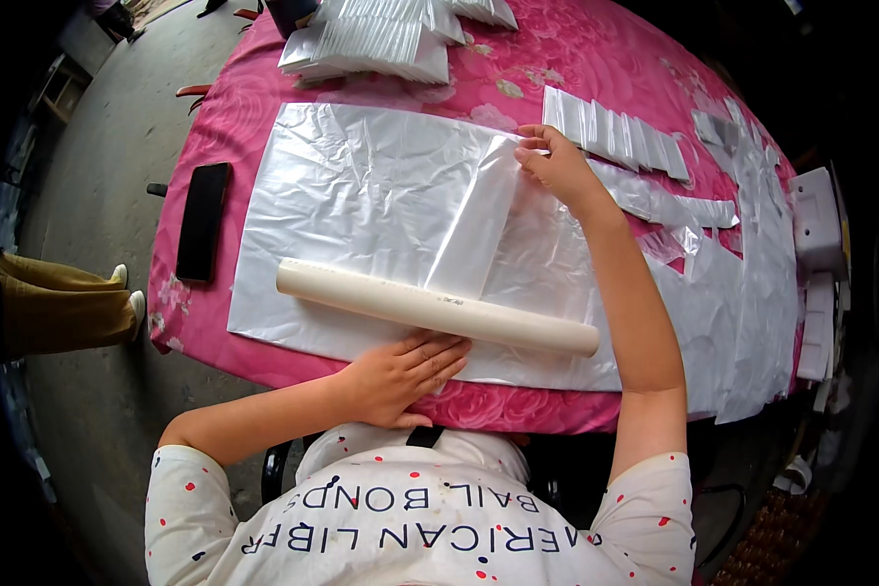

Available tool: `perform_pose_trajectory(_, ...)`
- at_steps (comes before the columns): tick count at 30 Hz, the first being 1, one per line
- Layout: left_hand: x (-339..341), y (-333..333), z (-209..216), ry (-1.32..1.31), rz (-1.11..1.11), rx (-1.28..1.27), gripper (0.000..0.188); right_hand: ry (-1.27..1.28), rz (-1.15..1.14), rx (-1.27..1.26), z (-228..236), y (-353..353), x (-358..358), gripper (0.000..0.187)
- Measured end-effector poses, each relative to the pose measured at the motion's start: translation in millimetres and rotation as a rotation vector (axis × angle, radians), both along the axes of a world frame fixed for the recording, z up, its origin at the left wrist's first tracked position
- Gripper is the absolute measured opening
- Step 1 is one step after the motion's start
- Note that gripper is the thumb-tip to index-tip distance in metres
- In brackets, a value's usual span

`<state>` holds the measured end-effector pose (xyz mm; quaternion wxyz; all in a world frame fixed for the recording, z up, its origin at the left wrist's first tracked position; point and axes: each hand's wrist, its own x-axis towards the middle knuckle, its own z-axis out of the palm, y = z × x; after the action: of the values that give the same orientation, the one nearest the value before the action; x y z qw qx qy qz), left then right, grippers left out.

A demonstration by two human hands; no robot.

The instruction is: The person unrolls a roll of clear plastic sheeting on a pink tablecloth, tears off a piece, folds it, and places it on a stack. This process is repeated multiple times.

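Note:
A wide silvery-white plastic sheet point(332, 186) lies spread and wrinkled in front of me. Across its near part rests a long cream-coloured tube point(381, 298), slightly slanted. My left hand point(410, 376) lies flat, fingers stretched out, just below the tube at the sheet's near edge; the fingertips are close to the tube. At the far edge, my right hand point(557, 171) pinches the top corner of a narrow folded plastic strip point(479, 215). This strip runs down to the tube, which covers its lower end.
Stacks of folded plastic point(371, 44) sit at the table's far side, and another fanned row point(615, 132) lies beyond my right hand. More plastic sheeting point(752, 293) covers the right end. A black phone point(203, 223) lies at left on the pink floral tablecloth point(190, 327). A person's legs point(68, 293) show at left.

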<state>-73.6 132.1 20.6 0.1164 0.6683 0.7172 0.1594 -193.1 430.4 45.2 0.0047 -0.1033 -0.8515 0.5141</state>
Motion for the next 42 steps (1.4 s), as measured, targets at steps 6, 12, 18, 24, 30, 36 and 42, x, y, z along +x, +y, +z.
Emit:
perform_pose_trajectory(6, 24, 2, -5, 0.077, 0.094, -0.033, 0.076, 0.256, 0.474, 0.39, 34, -66, 118, 0.038)
perform_pose_trajectory(12, 38, 2, -3, 0.105, 0.119, -0.098, 0.074, 0.162, 0.481, 0.384, 19, -79, 157, 0.044)
perform_pose_trajectory(18, 40, 3, -1, 0.19, 0.128, -0.102, 0.07, 0.292, 0.278, 0.543, 8, -27, 68, 0.042)
perform_pose_trajectory(24, 32, -8, -2, 0.071, 0.067, 0.094, 0.06, 0.526, 0.229, 0.706, 12, -26, 59, 0.041)
perform_pose_trajectory(30, 27, -17, -4, -0.006, 0.256, 0.257, 0.035, 0.358, 0.713, 0.404, -1, -80, 147, 0.052)
perform_pose_trajectory(36, 8, -17, 5, 0.051, 0.106, 0.371, 0.026, 0.386, 0.653, 0.396, -5, -87, 154, 0.048)
perform_pose_trajectory(42, -32, -13, 26, -0.286, 0.12, 0.386, 0.064, 0.502, 0.485, 0.376, -20, -92, 152, 0.037)
